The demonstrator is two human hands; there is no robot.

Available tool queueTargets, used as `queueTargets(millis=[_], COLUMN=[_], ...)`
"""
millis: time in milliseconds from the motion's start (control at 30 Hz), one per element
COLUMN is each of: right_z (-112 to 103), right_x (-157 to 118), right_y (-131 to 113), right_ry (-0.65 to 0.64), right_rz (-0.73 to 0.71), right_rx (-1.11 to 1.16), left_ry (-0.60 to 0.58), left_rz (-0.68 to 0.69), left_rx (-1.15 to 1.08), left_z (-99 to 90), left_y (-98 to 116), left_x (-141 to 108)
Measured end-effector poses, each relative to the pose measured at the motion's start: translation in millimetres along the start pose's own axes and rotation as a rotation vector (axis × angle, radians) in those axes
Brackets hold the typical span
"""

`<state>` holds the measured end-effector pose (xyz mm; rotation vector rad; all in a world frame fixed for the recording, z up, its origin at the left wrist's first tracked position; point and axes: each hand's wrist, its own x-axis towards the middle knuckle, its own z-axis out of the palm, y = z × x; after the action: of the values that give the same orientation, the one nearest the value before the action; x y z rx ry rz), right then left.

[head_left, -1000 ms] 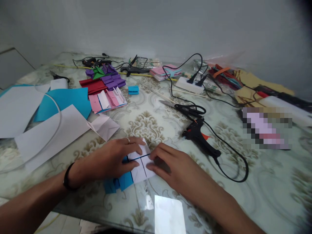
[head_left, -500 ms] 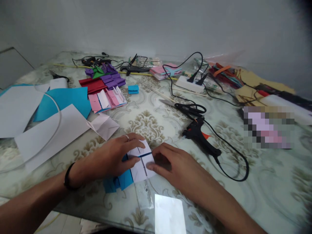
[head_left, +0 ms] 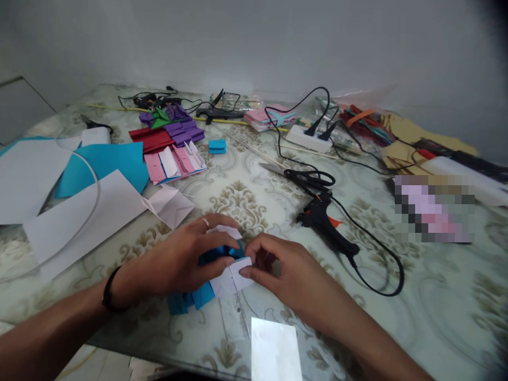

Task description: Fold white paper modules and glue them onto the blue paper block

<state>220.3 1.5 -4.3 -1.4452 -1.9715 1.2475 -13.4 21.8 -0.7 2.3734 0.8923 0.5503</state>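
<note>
Left of the hot glue gun point(head_left: 331, 230), the right hand point(head_left: 283, 264) pinches the folded blue-and-white paper point(head_left: 238, 278); the left hand point(head_left: 186, 254) curls over it, grip unclear. Likely light, crease-prone: best held by edges.

Feed's pretty dim on my end: grey wall point(head_left: 254, 47), soft sheen across the desk point(head_left: 238, 180), white card point(head_left: 275, 349) nearly blown out, dark top-right corner, pixelated patch point(head_left: 434, 209) on the right.

Mid-frame, the bench point(head_left: 238, 203) leaves passage between the pink papers point(head_left: 153, 168) and the scissors point(head_left: 292, 175). Right of centre, the glue gun point(head_left: 331, 227), its cord point(head_left: 403, 275) and 2 plugs point(head_left: 326, 133) obstruct; lower centre, left hand point(head_left: 180, 256) and right hand point(head_left: 293, 267) intrude.
</note>
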Motion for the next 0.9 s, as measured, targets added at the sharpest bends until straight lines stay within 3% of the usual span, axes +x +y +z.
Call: queueTargets(millis=[300,600,900], right_z=[1,-2,-3], right_x=[-4,-3,-5], right_y=[-5,-6,-4], right_ry=[0.043,0.057,0.000], right_rz=[-0.093,-0.120,-0.194], right_rx=[-0.039,-0.016,0.032], left_ry=[0.030,0.044,0.043], left_rz=[0.038,0.043,0.166], left_rx=[-0.063,0.004,0.145], left_z=[0.9,1.0,7.8], left_y=[3,12,11], left_x=[-1,0,0])
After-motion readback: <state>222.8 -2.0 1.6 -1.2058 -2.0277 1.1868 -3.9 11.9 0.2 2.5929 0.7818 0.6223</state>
